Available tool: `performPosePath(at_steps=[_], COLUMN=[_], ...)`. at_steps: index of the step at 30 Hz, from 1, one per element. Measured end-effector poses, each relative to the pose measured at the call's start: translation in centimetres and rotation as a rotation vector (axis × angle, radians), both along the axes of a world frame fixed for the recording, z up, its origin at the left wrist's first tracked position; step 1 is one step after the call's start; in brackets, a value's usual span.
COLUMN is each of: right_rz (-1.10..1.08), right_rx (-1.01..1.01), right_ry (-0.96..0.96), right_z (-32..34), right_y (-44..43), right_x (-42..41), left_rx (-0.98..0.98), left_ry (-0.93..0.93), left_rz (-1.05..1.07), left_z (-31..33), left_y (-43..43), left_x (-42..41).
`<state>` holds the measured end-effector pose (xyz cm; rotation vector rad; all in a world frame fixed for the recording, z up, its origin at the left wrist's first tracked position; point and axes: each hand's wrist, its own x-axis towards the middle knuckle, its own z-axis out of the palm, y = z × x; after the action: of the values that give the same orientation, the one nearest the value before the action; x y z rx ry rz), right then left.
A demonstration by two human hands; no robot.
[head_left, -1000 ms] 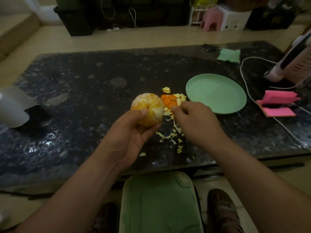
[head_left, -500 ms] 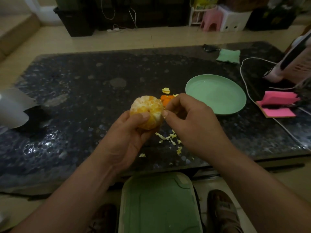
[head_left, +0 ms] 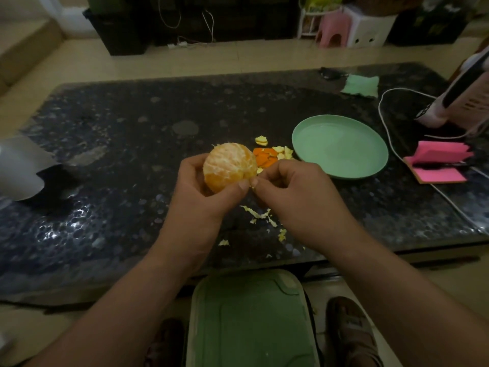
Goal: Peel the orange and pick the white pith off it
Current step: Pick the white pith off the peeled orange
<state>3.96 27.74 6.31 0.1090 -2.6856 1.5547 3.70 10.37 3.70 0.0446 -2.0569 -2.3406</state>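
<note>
White-streaked orange (head_left: pixel 229 165) gripped by left hand (head_left: pixel 201 200); right hand (head_left: pixel 293 194) pinches pith (head_left: pixel 253 187) at its side.

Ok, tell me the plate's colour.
Mint green; the plate shows best in the head view.

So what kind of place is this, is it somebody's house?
Probably a living room at home: a low dark speckled table, a pink stool by the far wall, a green plate beside the orange peel.

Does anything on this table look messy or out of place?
Yes. Orange peel pieces and pale pith shreds lie scattered on the dark table, beside the green plate rather than on it. The left hand holds the orange while the right hand pinches at it.
</note>
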Motion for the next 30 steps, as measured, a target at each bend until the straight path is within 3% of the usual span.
performPosePath(at_steps=[11, 18, 30], right_rz=[-0.044, -0.012, 0.017], right_rx=[-0.043, -0.162, -0.277], right_ry=[0.085, 0.058, 0.028], right_z=[-0.3, 0.4, 0.7], right_y=[-0.5, -0.1, 0.1], right_x=[0.4, 0.3, 0.1], left_rx=[-0.088, 0.401, 0.57], left_ry=[0.075, -0.16, -0.249], left_rz=[0.01, -0.064, -0.197], left_z=[0.4, 0.6, 1.2], left_y=[0.0, 0.0, -0.8], left_x=[0.7, -0.2, 0.1])
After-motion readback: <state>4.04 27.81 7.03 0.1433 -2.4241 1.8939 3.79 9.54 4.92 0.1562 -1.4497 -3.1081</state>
